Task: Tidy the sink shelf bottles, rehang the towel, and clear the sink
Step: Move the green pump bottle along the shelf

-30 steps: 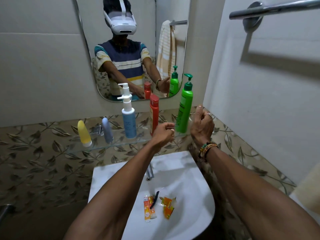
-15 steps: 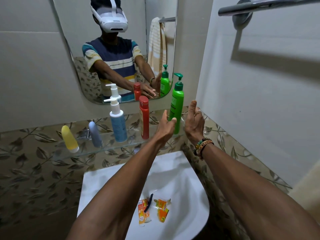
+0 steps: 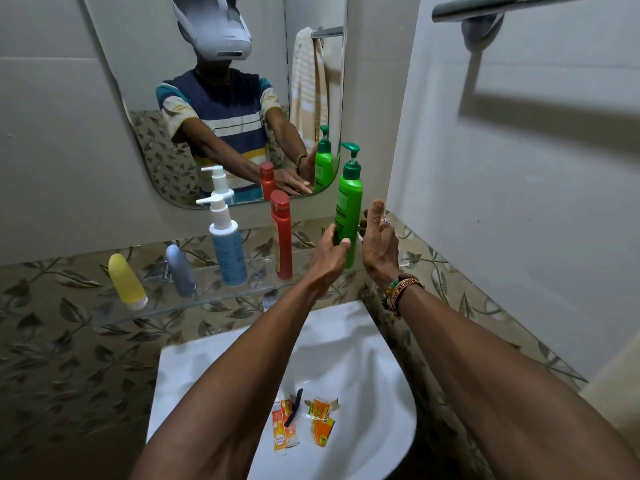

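Note:
A green pump bottle (image 3: 348,206) stands upright at the right end of the glass shelf (image 3: 207,299). My left hand (image 3: 327,256) has its fingers apart, with the thumb and fingertips touching the bottle's lower left side. My right hand (image 3: 379,242) is held up flat just right of the bottle, holding nothing. Further left on the shelf stand a red bottle (image 3: 281,237), a blue pump bottle (image 3: 227,251), a grey-blue bottle (image 3: 180,271) and a yellow bottle (image 3: 126,282). Orange sachets (image 3: 322,422) and a dark blue razor (image 3: 294,407) lie in the white sink (image 3: 349,344).
The mirror (image 3: 156,133) above the shelf reflects a striped towel (image 3: 306,84) hanging on a bar. A bare metal towel bar (image 3: 519,3) is on the right wall, top right. The tap is hidden behind my left forearm.
Both hands moved in toward the green pump bottle. The left hand went from a loose fist to open fingers touching it, and the right hand opened flat beside it.

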Demonstrator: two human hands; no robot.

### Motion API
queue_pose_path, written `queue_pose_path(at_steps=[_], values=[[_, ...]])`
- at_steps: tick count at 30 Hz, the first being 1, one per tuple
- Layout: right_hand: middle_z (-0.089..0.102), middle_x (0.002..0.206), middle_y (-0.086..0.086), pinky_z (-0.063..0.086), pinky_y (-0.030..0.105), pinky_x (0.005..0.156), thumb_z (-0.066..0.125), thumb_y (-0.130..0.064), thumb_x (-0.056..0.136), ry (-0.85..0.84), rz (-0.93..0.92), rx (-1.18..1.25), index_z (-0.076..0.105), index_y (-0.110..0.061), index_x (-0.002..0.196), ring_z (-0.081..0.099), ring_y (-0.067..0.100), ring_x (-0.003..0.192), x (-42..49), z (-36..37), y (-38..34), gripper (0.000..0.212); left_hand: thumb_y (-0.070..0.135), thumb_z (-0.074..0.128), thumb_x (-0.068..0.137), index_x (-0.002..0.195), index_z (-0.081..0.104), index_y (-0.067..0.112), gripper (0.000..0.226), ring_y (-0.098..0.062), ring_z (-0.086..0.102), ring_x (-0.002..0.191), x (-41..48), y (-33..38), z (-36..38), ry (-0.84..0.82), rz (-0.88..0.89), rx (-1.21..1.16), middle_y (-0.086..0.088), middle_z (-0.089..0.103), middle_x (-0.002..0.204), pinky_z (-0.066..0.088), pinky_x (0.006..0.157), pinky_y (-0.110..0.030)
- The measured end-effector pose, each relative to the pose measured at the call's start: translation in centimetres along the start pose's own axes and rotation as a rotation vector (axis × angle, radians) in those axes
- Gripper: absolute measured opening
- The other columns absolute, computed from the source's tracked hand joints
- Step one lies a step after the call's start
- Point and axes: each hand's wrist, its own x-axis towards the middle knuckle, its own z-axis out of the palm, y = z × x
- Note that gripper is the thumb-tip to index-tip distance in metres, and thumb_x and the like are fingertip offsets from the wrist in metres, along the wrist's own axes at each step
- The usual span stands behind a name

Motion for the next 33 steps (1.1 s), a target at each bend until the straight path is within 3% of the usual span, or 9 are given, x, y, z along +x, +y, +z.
queue_pose_path(at_steps=[3, 8, 15, 17, 20, 22, 26, 29, 33], values=[[0.075, 0.093, 0.012, 0.056, 0.031, 0.070, 0.007, -0.072, 0.090, -0.006, -0.002, 0.014, 0.074, -0.006, 0.097, 0.070, 0.020, 0.081, 0.0, 0.3, 0.6, 0.095, 0.009, 0.038, 0.104, 0.155, 0.024, 0.012, 0.053, -0.030, 0.046, 0.132, 0.2, -0.3, 0.0, -0.010, -0.001, 0.001, -0.014, 0.042, 0.151, 0.044, 0.108, -0.044], [0.070, 0.101, 0.026, 0.054, 0.054, 0.088, 0.010, -0.066, 0.098, -0.019, 0.014, -0.004, 0.068, 0.008, 0.104, 0.066, 0.043, 0.098, 0.0, 0.5, 0.6, 0.094, 0.006, 0.039, 0.102, 0.157, 0.020, 0.013, 0.058, -0.027, 0.044, 0.134, 0.2, -0.6, -0.2, -0.012, -0.005, 0.003, -0.013, 0.037, 0.154, 0.042, 0.108, -0.038], [0.071, 0.091, 0.028, 0.055, 0.034, 0.072, 0.004, -0.074, 0.090, -0.136, 0.050, 0.014, 0.071, 0.005, 0.096, 0.068, 0.030, 0.074, 0.3, 0.7, 0.8, 0.103, 0.001, 0.039, 0.101, 0.155, 0.022, 0.013, 0.058, -0.013, 0.043, 0.119, 0.1, -0.6, -0.3, -0.014, 0.010, 0.010, -0.012, 0.039, 0.153, 0.044, 0.090, -0.022], [0.069, 0.088, 0.031, 0.049, 0.032, 0.067, 0.004, -0.072, 0.093, -0.158, 0.062, 0.011, 0.070, 0.005, 0.093, 0.060, 0.024, 0.067, 0.3, 1.0, 1.0, 0.102, -0.001, 0.039, 0.100, 0.156, 0.023, 0.014, 0.059, -0.019, 0.045, 0.126, 0.0, -0.4, -0.3, -0.020, 0.013, -0.001, -0.011, 0.040, 0.153, 0.046, 0.098, -0.029], [0.070, 0.085, 0.027, 0.055, 0.039, 0.072, 0.002, -0.073, 0.092, -0.159, 0.064, 0.018, 0.071, 0.000, 0.093, 0.065, 0.031, 0.070, 0.0, 1.2, 0.9, 0.100, -0.002, 0.038, 0.100, 0.157, 0.022, 0.016, 0.062, -0.023, 0.046, 0.131, -0.1, -0.3, -0.5, -0.026, 0.006, -0.002, -0.010, 0.042, 0.152, 0.042, 0.106, -0.036], [0.072, 0.091, 0.024, 0.057, 0.048, 0.083, 0.001, -0.081, 0.083, -0.163, 0.063, 0.027, 0.072, -0.003, 0.098, 0.069, 0.038, 0.086, -0.2, 1.2, 0.7, 0.107, -0.002, 0.038, 0.100, 0.157, 0.021, 0.016, 0.062, -0.023, 0.046, 0.130, -0.2, -0.3, -0.7, -0.026, 0.002, 0.003, -0.010, 0.042, 0.152, 0.042, 0.105, -0.036], [0.074, 0.097, 0.022, 0.056, 0.048, 0.086, 0.000, -0.095, 0.065, -0.170, 0.066, 0.035, 0.074, -0.007, 0.098, 0.070, 0.038, 0.094, -0.8, 1.6, 0.0, 0.120, -0.003, 0.039, 0.100, 0.157, 0.021, 0.015, 0.062, -0.028, 0.042, 0.138, -0.4, -0.4, -1.6, -0.003, -0.002, 0.009, -0.012, 0.039, 0.155, 0.036, 0.115, -0.048], [0.073, 0.098, 0.021, 0.056, 0.041, 0.081, -0.003, -0.101, 0.058, -0.190, 0.070, 0.008, 0.073, -0.005, 0.105, 0.068, 0.039, 0.091, -1.0, 2.2, -0.1, 0.131, -0.003, 0.040, 0.099, 0.156, 0.023, 0.014, 0.062, -0.027, 0.044, 0.136, -0.6, -0.4, -2.2, 0.012, 0.001, 0.011, -0.012, 0.043, 0.151, 0.038, 0.114, -0.044], [0.075, 0.094, 0.010, 0.057, 0.047, 0.086, -0.003, -0.100, 0.061, -0.209, 0.053, 0.017, 0.074, -0.020, 0.104, 0.071, 0.028, 0.088, -1.4, 2.5, -0.4, 0.119, -0.003, 0.040, 0.099, 0.157, 0.018, 0.013, 0.064, -0.024, 0.043, 0.135, -0.9, -0.5, -2.8, 0.031, -0.004, 0.013, -0.012, 0.038, 0.155, 0.039, 0.112, -0.037]])
